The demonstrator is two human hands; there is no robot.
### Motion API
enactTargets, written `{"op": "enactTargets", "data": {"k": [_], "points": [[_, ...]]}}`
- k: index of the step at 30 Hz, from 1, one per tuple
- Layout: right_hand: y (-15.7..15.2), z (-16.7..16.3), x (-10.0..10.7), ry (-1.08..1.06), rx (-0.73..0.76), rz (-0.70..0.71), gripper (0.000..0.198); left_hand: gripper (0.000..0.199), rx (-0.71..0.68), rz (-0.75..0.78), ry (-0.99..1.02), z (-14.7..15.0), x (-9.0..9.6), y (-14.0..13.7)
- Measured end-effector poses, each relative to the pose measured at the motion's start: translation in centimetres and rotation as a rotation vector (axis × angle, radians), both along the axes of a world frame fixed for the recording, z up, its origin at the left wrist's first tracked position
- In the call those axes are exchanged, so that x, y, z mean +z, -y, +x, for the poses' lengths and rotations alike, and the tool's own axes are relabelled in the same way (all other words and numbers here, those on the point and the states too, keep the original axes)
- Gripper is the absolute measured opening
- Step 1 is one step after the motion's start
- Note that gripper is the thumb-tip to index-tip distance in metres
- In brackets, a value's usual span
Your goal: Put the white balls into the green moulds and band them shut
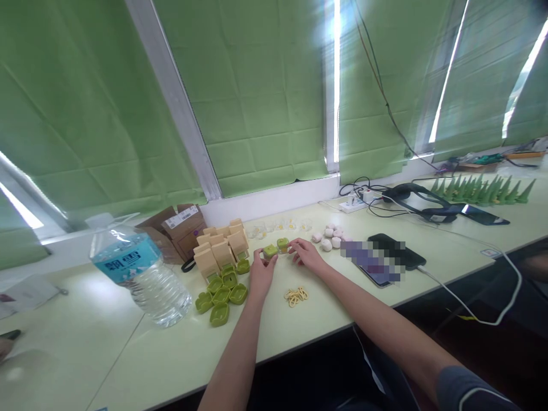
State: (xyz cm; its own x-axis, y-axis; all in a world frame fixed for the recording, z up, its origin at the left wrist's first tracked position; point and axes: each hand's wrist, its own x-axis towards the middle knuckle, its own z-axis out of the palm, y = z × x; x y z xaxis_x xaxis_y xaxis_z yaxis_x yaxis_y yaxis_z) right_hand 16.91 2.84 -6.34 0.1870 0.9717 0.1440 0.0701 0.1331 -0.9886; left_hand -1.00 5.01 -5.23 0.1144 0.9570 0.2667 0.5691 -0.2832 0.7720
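Observation:
My left hand (pixel 262 271) pinches a small block (pixel 270 250) with a green top and a clear-looking lower part, thumb and fingers on its sides. Beside it on the table stands a similar green-topped block (pixel 282 244). My right hand (pixel 306 254) is at that block's right side, fingers curved and apart, fingertips close to or touching it. Between my forearms lies a small pile of yellow loops (pixel 296 295). Left of my left hand are several green shallow caps (pixel 221 295), some flower-shaped and some square, in front of upright beige pieces (pixel 220 252).
Clear pieces with yellow centres (pixel 280 224) line the back. White round pieces (pixel 331 235) sit right, near two phones (pixel 396 251), a white cable (pixel 466 308), and a black headset (pixel 422 201). A large water bottle (pixel 141 274) and cardboard box (pixel 177 231) stand left; green spiky pieces (pixel 483 190) far right.

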Motion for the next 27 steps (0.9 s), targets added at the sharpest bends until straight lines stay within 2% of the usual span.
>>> {"op": "enactTargets", "data": {"k": [7, 13, 18, 22, 27], "points": [[-0.3, 0.2, -0.3, 0.053, -0.104, -0.047, 0.024, 0.052, 0.057, -0.012, -0.225, 0.2, -0.4, -1.1], [-0.3, 0.2, -0.6, 0.161, -0.046, -0.021, 0.050, 0.057, 0.094, -0.073, -0.391, 0.3, 0.1, -2.2], [-0.4, 0.2, -0.7, 0.168, -0.013, -0.027, 0.059, 0.059, 0.151, -0.123, -0.508, 0.4, 0.5, -2.9], [-0.6, 0.3, -0.9, 0.167, 0.010, -0.033, 0.061, 0.061, 0.141, -0.108, -0.547, 0.5, 0.4, -3.0], [-0.7, 0.5, -1.1, 0.205, 0.025, -0.030, 0.063, 0.061, 0.062, -0.049, -0.660, 0.8, 0.0, -3.0]]}}
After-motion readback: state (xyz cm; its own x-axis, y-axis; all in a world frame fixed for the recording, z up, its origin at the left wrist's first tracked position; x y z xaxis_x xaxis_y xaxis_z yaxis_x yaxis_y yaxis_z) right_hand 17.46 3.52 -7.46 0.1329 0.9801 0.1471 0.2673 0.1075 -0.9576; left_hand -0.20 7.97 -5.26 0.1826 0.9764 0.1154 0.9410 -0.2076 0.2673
